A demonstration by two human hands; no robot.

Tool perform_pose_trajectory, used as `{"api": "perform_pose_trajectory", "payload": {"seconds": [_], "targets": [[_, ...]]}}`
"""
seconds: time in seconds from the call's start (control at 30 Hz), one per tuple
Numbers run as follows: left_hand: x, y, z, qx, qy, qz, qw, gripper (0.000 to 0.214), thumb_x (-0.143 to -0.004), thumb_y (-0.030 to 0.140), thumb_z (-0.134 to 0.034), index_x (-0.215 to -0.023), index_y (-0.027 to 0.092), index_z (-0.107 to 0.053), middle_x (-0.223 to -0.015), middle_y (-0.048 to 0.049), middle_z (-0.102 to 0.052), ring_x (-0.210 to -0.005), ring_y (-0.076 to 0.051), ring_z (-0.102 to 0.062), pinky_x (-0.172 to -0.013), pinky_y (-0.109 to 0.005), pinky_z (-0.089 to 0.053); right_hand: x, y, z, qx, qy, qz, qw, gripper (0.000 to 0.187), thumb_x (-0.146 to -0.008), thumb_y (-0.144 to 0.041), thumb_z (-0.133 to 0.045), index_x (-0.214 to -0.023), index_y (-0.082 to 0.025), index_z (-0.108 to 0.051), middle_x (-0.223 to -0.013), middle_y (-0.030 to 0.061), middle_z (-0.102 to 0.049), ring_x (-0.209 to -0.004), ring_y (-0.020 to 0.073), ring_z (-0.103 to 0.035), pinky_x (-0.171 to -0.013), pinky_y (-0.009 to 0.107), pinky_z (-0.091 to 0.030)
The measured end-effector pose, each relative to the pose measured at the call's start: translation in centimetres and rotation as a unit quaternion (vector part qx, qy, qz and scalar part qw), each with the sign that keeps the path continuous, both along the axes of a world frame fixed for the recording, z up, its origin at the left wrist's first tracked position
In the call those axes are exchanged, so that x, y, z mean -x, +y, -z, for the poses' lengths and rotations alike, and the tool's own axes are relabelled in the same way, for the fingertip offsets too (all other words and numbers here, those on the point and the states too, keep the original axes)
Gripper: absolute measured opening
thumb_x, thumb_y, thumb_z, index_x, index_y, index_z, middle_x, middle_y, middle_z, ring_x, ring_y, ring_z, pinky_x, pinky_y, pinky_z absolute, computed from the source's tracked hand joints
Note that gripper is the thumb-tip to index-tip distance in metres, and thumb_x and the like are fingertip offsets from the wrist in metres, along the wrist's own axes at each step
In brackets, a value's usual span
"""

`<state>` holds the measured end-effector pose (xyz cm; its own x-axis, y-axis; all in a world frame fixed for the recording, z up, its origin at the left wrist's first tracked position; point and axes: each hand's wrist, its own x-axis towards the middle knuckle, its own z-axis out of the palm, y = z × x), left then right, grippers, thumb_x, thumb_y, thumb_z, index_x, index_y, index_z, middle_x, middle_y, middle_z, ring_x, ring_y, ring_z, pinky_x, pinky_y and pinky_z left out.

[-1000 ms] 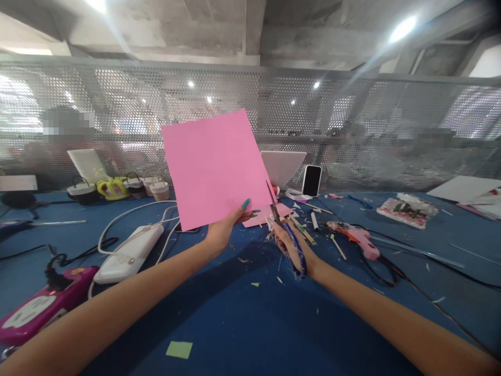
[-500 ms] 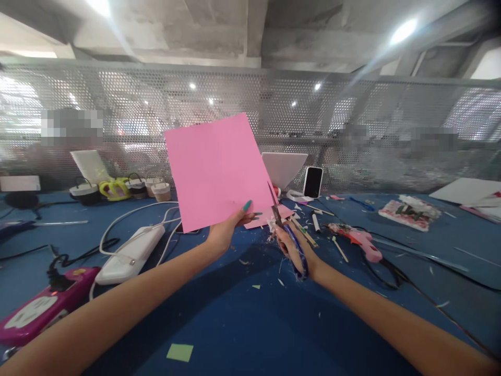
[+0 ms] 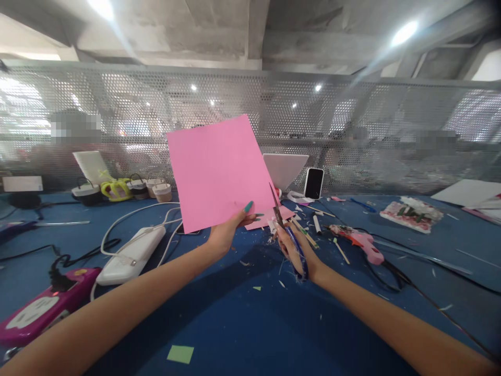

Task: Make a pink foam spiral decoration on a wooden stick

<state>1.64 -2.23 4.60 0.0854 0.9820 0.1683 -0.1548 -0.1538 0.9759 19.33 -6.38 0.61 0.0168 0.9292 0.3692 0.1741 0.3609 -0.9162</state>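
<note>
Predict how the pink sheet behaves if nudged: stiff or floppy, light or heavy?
The pink sheet seems fairly stiff, perhaps card: pinched near its lower edge by the left hand, it shows no obvious sag. It's probably light, being thin and broad. A nudge at the upper left corner would likely swing or flex it, as nothing visibly supports that corner.

No text, label, brand, number or sign can be read; none on the large square sheet of pink paper (image 3: pixel 219 172), centre; none on the white oblong plastic block (image 3: pixel 124 272), left.
</note>
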Motion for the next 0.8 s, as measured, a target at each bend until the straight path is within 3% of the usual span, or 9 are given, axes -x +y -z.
{"api": "perform_pose_trajectory", "payload": {"seconds": [0.2,0.5,0.8], "targets": [[-0.3,-0.4,-0.7,-0.023,-0.016,-0.006,1.000,0.039,-0.066,0.049,-0.070,-0.090,0.018,-0.068,-0.091,-0.0109,-0.073,-0.090,-0.025,-0.068,-0.093,-0.038,-0.046,0.0,-0.2,-0.3,0.001,-0.012,0.009,1.000,0.037,-0.082,-0.059,-0.049,-0.074,-0.022,-0.045,-0.056,-0.0047,-0.042,-0.048,0.0114,-0.039,-0.046,0.026,-0.032],[-0.4,-0.9,-1.3,-0.012,-0.012,-0.014,1.000,0.040,-0.067,0.048,-0.070,-0.093,0.017,-0.069,-0.090,-0.0110,-0.073,-0.090,-0.026,-0.068,-0.093,-0.040,-0.044,0.0,0.0,0.0,-0.013,-0.018,0.017,1.000,0.036,-0.081,-0.058,-0.051,-0.074,-0.023,-0.049,-0.054,-0.0047,-0.043,-0.048,0.0122,-0.040,-0.047,0.026,-0.032],[-0.2,-1.3,-1.5,-0.002,0.009,-0.010,1.000,0.031,-0.068,0.050,-0.068,-0.080,0.021,-0.071,-0.088,-0.0082,-0.074,-0.093,-0.026,-0.067,-0.087,-0.036,-0.048,0.0,-0.5,-0.9,-0.044,-0.074,0.042,0.995,0.035,-0.085,-0.054,-0.047,-0.069,-0.022,-0.046,-0.053,-0.0040,-0.044,-0.048,0.0127,-0.042,-0.047,0.026,-0.032]]}}
